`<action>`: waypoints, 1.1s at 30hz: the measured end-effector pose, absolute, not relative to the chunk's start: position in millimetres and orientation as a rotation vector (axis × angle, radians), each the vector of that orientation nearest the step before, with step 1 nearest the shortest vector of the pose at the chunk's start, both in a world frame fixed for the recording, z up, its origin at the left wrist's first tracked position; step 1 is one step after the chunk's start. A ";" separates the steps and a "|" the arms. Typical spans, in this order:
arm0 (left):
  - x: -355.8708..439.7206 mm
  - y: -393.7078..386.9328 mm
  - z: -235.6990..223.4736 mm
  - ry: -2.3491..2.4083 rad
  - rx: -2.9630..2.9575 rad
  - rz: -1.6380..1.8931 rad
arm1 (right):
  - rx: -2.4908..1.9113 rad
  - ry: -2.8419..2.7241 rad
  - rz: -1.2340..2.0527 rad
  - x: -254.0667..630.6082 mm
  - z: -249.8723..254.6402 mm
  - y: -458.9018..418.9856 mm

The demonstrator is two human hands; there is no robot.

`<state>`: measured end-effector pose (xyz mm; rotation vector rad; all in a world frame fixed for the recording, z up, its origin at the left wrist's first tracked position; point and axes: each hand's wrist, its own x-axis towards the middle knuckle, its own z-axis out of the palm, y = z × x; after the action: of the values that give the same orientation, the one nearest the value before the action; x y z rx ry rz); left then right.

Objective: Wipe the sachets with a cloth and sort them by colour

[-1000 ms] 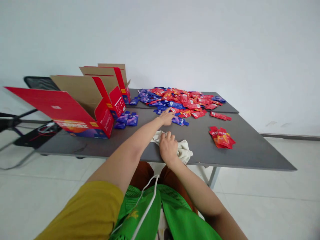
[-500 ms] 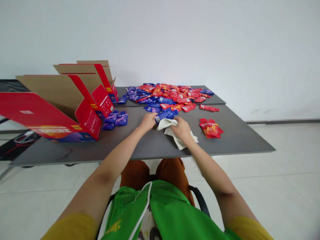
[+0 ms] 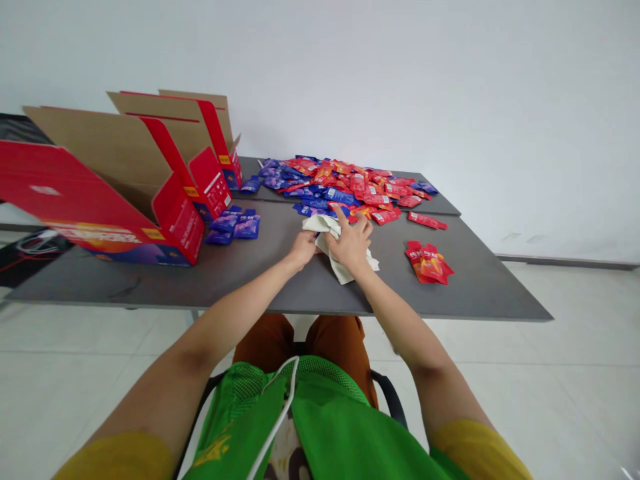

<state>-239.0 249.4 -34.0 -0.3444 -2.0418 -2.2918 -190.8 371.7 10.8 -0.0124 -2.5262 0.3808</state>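
Note:
My left hand (image 3: 303,251) is closed on one end of a blue packet, nearly all of which is hidden under a cream cloth (image 3: 344,272). My right hand (image 3: 351,244) grips the cloth with its thumb side and presses it over the packet, the other fingers spread forward. Just beyond both hands lies a mixed pile of blue and red packets (image 3: 345,195). A small stack of red packets (image 3: 429,263) rests to the right of my right hand. Several purple-blue packets (image 3: 233,225) lie to the left, beside the boxes.
Two open red cardboard boxes stand on the left of the grey table (image 3: 480,293), a nearer box (image 3: 170,227) and a farther box (image 3: 220,180), flaps raised. A single red packet (image 3: 427,221) lies right of the pile. A white wall rises behind the table.
The cloth has come up over the blue packet, which was in plain sight before. My right hand has moved left, close to my left hand, and its fingers have spread. The view has shifted slightly.

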 end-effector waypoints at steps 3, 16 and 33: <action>-232.0 252.6 -28.5 -2.227 -0.284 -2.124 | 0.061 -2.576 0.290 -195.7 7.2 373.6; -171.8 245.4 -12.5 -3.035 -0.108 -1.154 | 0.032 -2.841 0.135 -258.9 -2.0 369.5; -79.7 241.5 -55.6 -2.486 -0.292 -0.465 | 0.897 -2.567 0.380 -197.3 5.5 398.3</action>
<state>-79.7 241.5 -55.6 -0.2916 -2.4857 -0.4654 -197.3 398.3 5.5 0.8968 -2.5673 0.3804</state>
